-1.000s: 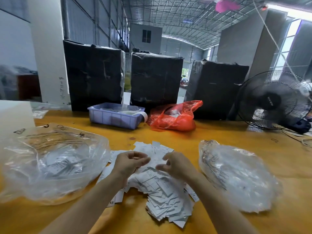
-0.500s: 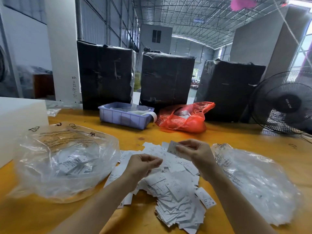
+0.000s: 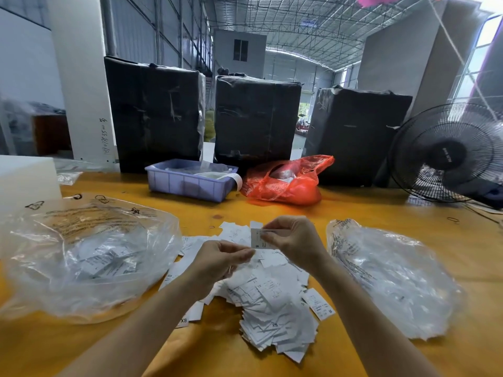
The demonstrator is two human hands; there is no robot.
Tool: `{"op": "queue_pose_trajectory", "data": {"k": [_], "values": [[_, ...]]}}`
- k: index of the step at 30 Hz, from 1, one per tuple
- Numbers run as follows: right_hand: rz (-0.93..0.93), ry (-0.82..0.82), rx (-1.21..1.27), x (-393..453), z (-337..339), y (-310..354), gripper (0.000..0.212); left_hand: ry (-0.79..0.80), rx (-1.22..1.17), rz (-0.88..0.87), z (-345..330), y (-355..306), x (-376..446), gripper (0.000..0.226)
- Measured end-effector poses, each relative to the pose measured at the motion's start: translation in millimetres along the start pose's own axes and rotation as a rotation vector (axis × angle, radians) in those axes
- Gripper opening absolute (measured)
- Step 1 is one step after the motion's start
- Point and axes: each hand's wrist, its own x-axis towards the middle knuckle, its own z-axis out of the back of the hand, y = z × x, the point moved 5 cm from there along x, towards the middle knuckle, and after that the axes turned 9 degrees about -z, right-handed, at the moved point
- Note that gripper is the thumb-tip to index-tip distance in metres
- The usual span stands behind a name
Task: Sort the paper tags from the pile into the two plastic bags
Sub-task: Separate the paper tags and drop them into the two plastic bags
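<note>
Right hand [image 3: 295, 240] pinched single tag [image 3: 258, 238] above pile [image 3: 268, 300] on yellow surface [image 3: 272, 210]. Left hand [image 3: 217, 263] curled beside it, fingertips near tag edge, possibly touching. Left bag [image 3: 81, 257] and right bag [image 3: 392, 276] flanked pile, tags inside each.

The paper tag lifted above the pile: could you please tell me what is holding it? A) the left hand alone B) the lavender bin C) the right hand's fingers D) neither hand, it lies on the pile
C: the right hand pinches the paper tag in its fingers above the pile.
</note>
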Motion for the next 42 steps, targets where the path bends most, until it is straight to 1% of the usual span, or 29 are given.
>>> {"op": "queue_pose_trajectory", "data": {"k": [5, 11, 15, 18, 21, 25, 27, 30, 32, 35, 37, 39, 42], "values": [[-0.005, -0.006, 0.035, 1, 3, 0, 0.007, 0.033, 0.003, 0.015, 0, 0, 0, 0.03], [-0.047, 0.053, 0.042, 1, 3, -1, 0.01, 0.027, -0.004, 0.008, 3, 0, 1, 0.036], [-0.076, 0.043, 0.141, 1, 8, -1, 0.011, 0.033, 0.017, 0.014, 3, -1, 0, 0.03], [-0.077, 0.06, 0.127, 1, 11, 0, 0.013, 0.038, 0.028, 0.015, 3, 0, 0, 0.029], [-0.099, 0.108, 0.111, 0, 9, 0, 0.013, 0.044, 0.011, 0.019, 3, 1, 1, 0.027], [-0.145, 0.201, 0.082, -2, 3, -1, 0.009, 0.062, -0.016, 0.024, 2, 2, 0, 0.012], [-0.157, 0.228, 0.074, -3, 1, -1, 0.009, 0.075, -0.015, 0.023, 0, 1, -1, 0.011], [-0.17, 0.242, 0.04, -3, 0, -2, 0.008, 0.086, -0.019, 0.018, -1, -1, -2, 0.017], [-0.184, 0.242, 0.012, -2, 1, -3, 0.007, 0.059, -0.011, 0.019, 0, -2, -2, 0.023], [-0.223, 0.321, 0.005, -3, -1, -5, 0.008, 0.01, 0.016, 0.031, 1, -2, -2, 0.025], [-0.237, 0.345, 0.012, -4, -5, -6, 0.01, 0.022, 0.024, 0.036, 0, -2, -3, 0.032], [-0.235, 0.334, 0.012, -5, -6, -5, 0.01, 0.054, 0.025, 0.034, -3, -3, -4, 0.039], [-0.206, 0.272, 0.03, -4, 1, -1, 0.007, 0.08, 0.005, 0.029, -4, -4, -5, 0.034]]}}
